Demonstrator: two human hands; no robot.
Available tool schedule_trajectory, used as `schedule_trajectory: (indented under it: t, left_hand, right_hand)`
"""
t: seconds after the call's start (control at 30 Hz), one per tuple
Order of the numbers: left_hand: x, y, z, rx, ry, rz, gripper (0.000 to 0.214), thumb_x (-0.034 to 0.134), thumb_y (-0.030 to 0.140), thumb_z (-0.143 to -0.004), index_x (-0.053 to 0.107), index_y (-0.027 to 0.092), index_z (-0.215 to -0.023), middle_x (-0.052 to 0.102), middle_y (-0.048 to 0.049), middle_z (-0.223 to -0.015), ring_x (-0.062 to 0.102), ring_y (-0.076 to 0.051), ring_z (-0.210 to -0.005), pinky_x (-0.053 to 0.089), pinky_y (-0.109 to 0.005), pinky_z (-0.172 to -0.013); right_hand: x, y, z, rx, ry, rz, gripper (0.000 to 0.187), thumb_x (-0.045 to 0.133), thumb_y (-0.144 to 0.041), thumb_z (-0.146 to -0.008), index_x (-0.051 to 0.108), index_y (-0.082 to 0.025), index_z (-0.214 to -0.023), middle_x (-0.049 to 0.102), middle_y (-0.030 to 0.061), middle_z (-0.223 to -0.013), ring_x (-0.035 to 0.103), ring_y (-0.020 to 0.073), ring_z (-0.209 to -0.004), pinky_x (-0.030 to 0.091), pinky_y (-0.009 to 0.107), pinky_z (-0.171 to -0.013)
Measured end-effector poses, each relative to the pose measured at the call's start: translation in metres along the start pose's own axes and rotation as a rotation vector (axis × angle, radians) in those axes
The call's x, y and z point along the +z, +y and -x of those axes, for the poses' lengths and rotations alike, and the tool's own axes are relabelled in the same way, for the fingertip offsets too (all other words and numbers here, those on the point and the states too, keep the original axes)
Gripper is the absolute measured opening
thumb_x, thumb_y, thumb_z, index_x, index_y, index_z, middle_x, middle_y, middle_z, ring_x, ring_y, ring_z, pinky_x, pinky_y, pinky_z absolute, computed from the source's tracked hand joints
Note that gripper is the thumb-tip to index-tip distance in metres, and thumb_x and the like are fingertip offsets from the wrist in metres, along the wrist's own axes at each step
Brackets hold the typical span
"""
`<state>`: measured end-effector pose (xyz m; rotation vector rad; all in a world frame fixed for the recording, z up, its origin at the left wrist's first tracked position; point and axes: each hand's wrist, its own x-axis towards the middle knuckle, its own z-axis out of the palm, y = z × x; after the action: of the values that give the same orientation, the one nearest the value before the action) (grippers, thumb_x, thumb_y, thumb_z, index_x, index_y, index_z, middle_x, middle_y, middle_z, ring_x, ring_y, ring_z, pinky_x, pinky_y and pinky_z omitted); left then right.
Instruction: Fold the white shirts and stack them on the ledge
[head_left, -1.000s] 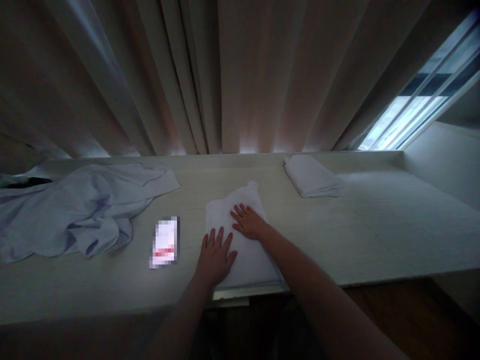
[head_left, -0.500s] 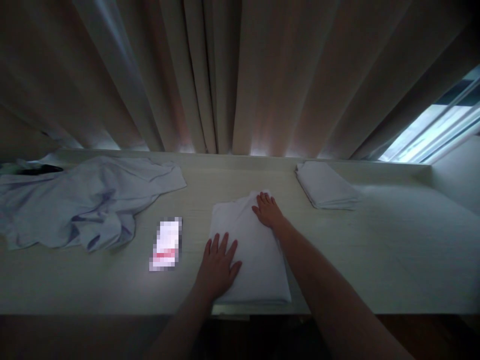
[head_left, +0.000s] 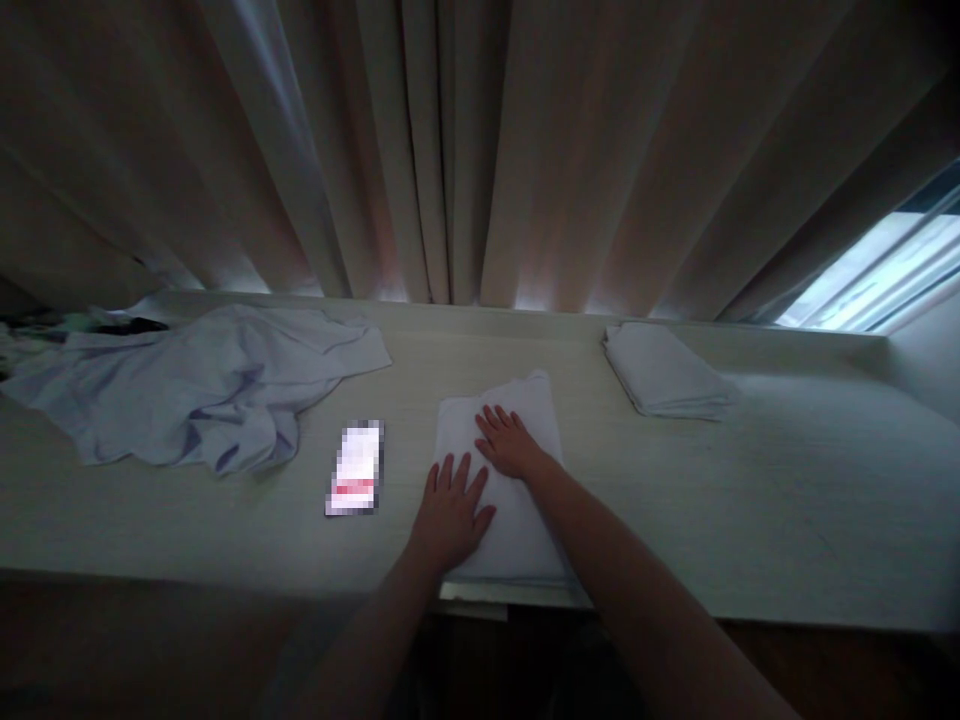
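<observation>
A folded white cloth (head_left: 517,535), perhaps a garment, lies flat near the front edge of the table, its far corner slightly raised. My left hand (head_left: 450,515) rests on its left side with the fingers spread. Farther up the cloth, my right hand (head_left: 506,442) lies flat, its fingers stretched toward the far left. Neither hand grips anything. To the left of the cloth is a phone (head_left: 356,470) with a bright, pixelated screen.
A crumpled white garment (head_left: 202,385) covers the left part of the pale table (head_left: 787,500). Toward the back right sits a folded white cloth stack (head_left: 667,370). Brown curtains (head_left: 585,150) hang behind the low back ledge, and a window (head_left: 885,265) shows at far right.
My right hand has slid from the cloth's far right corner toward its middle, nearer my left hand. The left hand stays on the cloth. The whole view has shifted slightly.
</observation>
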<state>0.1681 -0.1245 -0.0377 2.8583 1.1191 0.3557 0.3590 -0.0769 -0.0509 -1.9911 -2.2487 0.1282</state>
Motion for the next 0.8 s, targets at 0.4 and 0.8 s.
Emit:
schedule_trajectory:
  t: [0.4, 0.8]
  left_hand:
    - [0.004, -0.003, 0.003, -0.023, 0.068, 0.01, 0.054, 0.03, 0.053, -0.084, 0.036, 0.027, -0.131, 0.028, -0.006, -0.143, 0.016, -0.028, -0.132, 0.009, -0.05, -0.105]
    - [0.004, 0.007, 0.012, -0.011, 0.032, 0.021, 0.055, 0.032, 0.052, -0.084, 0.036, 0.026, -0.132, 0.028, -0.0081, -0.142, 0.016, -0.03, -0.132, 0.005, -0.05, -0.105]
  right_hand:
    - [-0.018, 0.022, 0.011, 0.071, 0.009, 0.037, 0.061, 0.022, -0.045, -0.089, 0.024, -0.009, -0.138, 0.017, 0.0138, -0.144, 0.008, 0.0247, -0.133, 0.011, 0.043, -0.106]
    - [-0.007, 0.023, 0.137, 0.026, 0.01, -0.005, 0.06, 0.023, -0.047, -0.09, 0.023, -0.01, -0.138, 0.016, 0.0121, -0.144, 0.007, 0.0227, -0.133, 0.014, 0.045, -0.107]
